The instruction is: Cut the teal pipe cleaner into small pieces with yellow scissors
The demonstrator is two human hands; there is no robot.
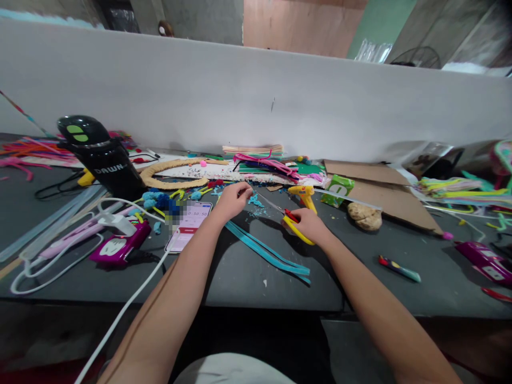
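Head view: blue scraps (255, 200) on the counter (244, 290), just beside the left hand (235, 198); blue strips (276, 260) lie between the forearms. Left arm reaches forward, fingers curled; cannot tell whether they pinch anything. Right hand (311, 224) angles inward, fingers closed around scissors (296, 230), blades pointing leftward.

Whitish top (228, 369), rounded outline; left hand (235, 198), right hand (310, 225), forearms (188, 282) bare.

The phone (195, 220) lies left of the scissors (299, 231), glue gun (304, 195) behind.
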